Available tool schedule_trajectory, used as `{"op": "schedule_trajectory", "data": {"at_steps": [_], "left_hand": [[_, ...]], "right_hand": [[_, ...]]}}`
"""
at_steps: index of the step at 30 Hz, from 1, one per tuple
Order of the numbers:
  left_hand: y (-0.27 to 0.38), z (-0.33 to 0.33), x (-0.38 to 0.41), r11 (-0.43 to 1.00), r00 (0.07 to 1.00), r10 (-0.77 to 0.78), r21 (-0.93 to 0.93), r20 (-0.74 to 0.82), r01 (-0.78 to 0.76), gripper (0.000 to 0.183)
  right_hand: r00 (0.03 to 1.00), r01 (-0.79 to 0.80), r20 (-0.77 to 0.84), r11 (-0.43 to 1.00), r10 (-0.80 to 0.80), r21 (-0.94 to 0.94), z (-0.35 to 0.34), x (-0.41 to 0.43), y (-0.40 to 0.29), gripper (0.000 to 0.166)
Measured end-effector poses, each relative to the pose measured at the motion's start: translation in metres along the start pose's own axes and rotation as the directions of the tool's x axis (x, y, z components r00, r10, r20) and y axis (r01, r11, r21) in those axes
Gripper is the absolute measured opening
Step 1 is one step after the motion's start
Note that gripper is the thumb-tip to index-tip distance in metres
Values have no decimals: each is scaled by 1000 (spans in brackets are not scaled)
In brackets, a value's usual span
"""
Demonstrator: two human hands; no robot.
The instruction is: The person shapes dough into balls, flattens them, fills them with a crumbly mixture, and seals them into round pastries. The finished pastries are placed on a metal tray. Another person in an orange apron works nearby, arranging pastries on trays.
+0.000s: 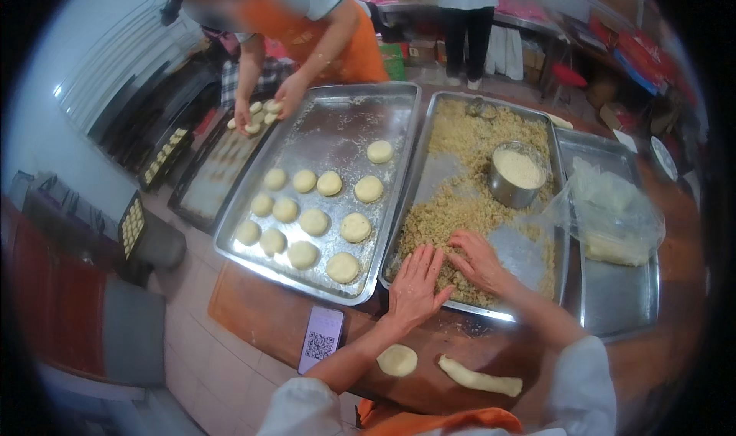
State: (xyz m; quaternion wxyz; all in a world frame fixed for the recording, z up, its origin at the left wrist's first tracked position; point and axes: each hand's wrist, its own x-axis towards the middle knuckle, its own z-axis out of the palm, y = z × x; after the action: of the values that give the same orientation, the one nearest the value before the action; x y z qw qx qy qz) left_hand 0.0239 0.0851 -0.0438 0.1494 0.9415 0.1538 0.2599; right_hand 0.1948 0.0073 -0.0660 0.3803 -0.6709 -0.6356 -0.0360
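My left hand (pixel 415 285) lies palm down on a crumbly yellowish filling (pixel 440 213) near the front edge of a metal tray (pixel 520 255). Close beside it, my right hand (pixel 476 262) rests on the same filling, its fingers bent inward. Some filling lies between the two hands; what is under the palms is hidden. Farther back in this tray stands a steel pot (pixel 507 190) holding pale crumbs or powder (pixel 519 168). On the brown table (pixel 259 286) before me are a flat dough disc (pixel 397 360) and a dough roll (pixel 480 377).
Several dough rounds (pixel 314 222) sit on the left metal tray (pixel 345 117). A co-worker's hands (pixel 292 95) handle dough pieces over a dark baking tray (pixel 215 171). A phone (pixel 322 332) lies at the table edge. A plastic bag (pixel 621 211) covers dough on the right tray (pixel 618 298).
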Motion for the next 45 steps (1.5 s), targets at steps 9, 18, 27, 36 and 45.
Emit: {"op": "schedule_trajectory", "data": {"at_steps": [9,18,27,36,45], "left_hand": [[15,-19,-30,986,997,76,-148,-33,-80,56],[39,-27,-121,989,932,40,121,359,-89,64],[2,-11,-141,986,931,47,-163,361,13,50],[2,-47,-133,979,820,113,-205,562,5,32],[46,-94,-85,-119,691,5,-685,723,718,31]], "right_hand": [[905,-313,-177,886,388,341,13,24,28,22],[743,-531,-106,678,661,509,9,-12,38,25],[972,-167,-176,985,157,-41,-28,-37,-24,32],[948,-268,147,957,282,-109,-63,-36,-40,27],[664,-605,320,737,675,-301,-51,-25,-30,27]]}}
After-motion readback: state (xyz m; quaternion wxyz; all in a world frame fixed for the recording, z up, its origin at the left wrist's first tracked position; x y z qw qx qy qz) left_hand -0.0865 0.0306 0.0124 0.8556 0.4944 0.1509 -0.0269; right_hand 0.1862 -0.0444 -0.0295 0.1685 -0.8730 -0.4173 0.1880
